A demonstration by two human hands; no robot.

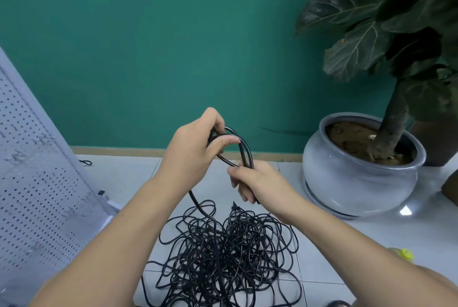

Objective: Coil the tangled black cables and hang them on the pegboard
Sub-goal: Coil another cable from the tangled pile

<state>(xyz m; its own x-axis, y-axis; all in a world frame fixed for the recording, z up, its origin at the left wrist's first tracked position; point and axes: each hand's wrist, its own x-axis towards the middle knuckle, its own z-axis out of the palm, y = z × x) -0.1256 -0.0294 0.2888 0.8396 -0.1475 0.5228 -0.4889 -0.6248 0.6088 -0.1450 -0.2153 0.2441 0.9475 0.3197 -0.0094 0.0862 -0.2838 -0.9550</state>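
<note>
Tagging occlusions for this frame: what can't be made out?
Head view only.
- cable loop: its end hidden inside the right hand and left hand.
- cable pile: cut by bottom edge; cable count untellable.
- pegboard: cut by left edge; hooks blurred.
- yellow-capped object: mostly behind right forearm.

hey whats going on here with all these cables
A person is starting to coil a black cable. The left hand holds the top of a cable loop, and the right hand grips its lower end. A strand runs from the loop down into the tangled pile on the tiled floor. The pegboard stands at the left, with no coil on the part in view.
</note>
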